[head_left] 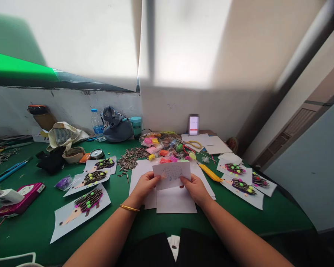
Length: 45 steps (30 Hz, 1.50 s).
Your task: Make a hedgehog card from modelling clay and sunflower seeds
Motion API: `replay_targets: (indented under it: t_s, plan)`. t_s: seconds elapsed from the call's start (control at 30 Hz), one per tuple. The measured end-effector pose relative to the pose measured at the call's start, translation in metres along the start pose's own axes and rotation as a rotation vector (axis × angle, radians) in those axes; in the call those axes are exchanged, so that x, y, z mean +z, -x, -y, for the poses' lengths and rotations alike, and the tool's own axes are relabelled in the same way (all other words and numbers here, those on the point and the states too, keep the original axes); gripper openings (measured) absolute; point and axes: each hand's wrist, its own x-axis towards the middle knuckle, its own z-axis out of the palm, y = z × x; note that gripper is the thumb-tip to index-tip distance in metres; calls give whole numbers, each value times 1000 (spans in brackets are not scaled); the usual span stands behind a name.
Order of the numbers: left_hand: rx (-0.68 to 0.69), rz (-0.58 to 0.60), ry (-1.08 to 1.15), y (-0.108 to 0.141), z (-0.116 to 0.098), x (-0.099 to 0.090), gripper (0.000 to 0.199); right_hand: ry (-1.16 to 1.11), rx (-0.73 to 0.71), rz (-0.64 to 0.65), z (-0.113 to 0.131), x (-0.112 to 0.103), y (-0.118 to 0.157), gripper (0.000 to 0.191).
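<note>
Two hands, left hand [144, 186] and right hand [196, 188], clamped the pencilled card [172, 171] between thumbs and fingers at its lower corners, above white sheets [176, 204] near the front edge of the desk [147, 222]; uneven pull risked creasing it.

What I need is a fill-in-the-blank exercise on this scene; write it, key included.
The left hand pinches the card's left side, the right hand its ____ side.
The bracelet is on the ____ wrist.
The tabletop is coloured ____.
The cap of the water bottle is ____.
Missing words: right; left; green; blue.
</note>
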Motion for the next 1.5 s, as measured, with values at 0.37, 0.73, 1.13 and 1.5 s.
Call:
replay_targets:
  t_s: [0.37,0.73,1.13,1.5]
  plan:
    - [-6,6,-22,-1,2,-1,47,-7,2,23,0,1,1,45]
    - [127,44,82,-3,8,0,75,4,39,2,1,0,1,53]
    - [138,73,124,-2,8,3,80,11,20,9,4,2,2,49]
    - [95,68,140,-2,5,3,70,14,2,40,3,2,2,52]
